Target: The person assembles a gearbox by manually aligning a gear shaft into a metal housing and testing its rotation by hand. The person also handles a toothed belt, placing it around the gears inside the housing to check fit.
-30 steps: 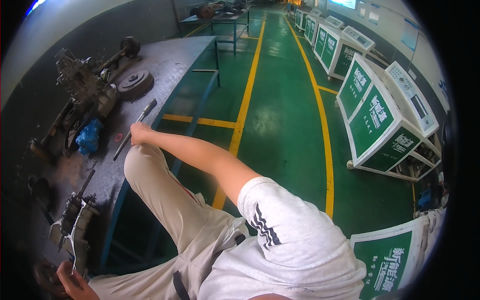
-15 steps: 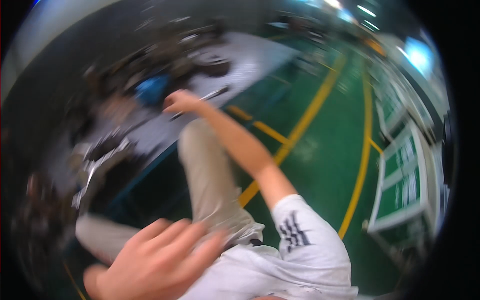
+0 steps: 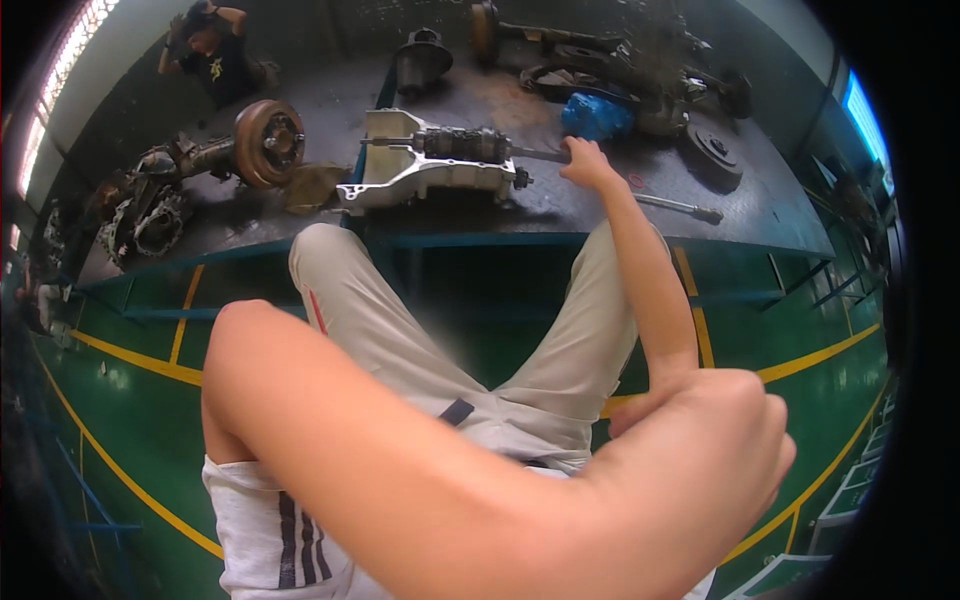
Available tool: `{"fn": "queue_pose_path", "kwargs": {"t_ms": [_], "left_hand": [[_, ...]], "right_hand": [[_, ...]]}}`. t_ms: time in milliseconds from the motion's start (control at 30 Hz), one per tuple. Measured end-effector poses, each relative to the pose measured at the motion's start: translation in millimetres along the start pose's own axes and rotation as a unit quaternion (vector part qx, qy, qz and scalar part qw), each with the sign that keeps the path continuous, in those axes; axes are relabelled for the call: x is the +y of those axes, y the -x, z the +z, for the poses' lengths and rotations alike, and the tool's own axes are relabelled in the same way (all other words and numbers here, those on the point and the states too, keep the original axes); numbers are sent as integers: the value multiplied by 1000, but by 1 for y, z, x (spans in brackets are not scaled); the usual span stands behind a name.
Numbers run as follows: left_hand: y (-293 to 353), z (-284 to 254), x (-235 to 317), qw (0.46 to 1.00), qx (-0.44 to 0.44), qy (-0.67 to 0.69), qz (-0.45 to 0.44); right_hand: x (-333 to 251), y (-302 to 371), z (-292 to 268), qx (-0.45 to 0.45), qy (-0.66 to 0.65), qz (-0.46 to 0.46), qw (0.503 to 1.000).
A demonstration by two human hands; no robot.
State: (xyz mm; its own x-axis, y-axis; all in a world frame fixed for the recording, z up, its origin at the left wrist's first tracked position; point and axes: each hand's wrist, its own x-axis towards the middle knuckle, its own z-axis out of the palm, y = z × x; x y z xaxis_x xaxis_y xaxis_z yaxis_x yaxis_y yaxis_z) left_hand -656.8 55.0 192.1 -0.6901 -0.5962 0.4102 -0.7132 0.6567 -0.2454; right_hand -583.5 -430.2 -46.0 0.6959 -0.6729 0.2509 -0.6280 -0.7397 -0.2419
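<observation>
My left forearm crosses in front of me to the right. My left hand [image 3: 700, 455] is closed, fingers curled downward, in front of my right elbow; its palm and anything in it are hidden. Stretched out over the workbench [image 3: 560, 222], my right hand [image 3: 586, 164] closes its fingers at the free end of a metal shaft [image 3: 537, 153]. This shaft runs left into a dark gear set [image 3: 460, 145], which lies in an open silver gearbox housing [image 3: 430, 182]. Just behind my right hand is a crumpled blue bag [image 3: 597, 116].
A long metal bar [image 3: 675, 205] lies right of my right hand. Farther right is a round drum [image 3: 712, 157]. On the left stands a rusty hub assembly [image 3: 268, 143]; a dark housing [image 3: 422, 62] is behind the gearbox. Another person [image 3: 212, 60] is at the far left.
My view has swung and the blur has gone. My left hand has moved from low in front of me across to the right and closed. My right hand remains over the bench beside the blue bag.
</observation>
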Motion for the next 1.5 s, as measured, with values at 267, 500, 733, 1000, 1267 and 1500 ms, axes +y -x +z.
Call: {"fn": "queue_pose_path", "kwargs": {"t_ms": [267,500,733,1000,1267,1500], "left_hand": [[-9,5,4,996,12,75,35],[-5,1,2,997,-7,68,32],[-9,-3,7,995,1,83,49],[3,-20,8,997,-14,66,27],[32,-40,6,999,-44,17,-13],[52,-39,12,983,-16,-175,-59]], "right_hand": [[-5,-20,23,-47,-23,35,998],[-20,-12,21,-84,9,59,995],[-32,-5,17,-96,-5,93,991],[-33,-3,22,-82,3,99,992],[-24,-12,33,-55,-37,105,992],[-22,-10,32,-66,-31,96,993]]}}
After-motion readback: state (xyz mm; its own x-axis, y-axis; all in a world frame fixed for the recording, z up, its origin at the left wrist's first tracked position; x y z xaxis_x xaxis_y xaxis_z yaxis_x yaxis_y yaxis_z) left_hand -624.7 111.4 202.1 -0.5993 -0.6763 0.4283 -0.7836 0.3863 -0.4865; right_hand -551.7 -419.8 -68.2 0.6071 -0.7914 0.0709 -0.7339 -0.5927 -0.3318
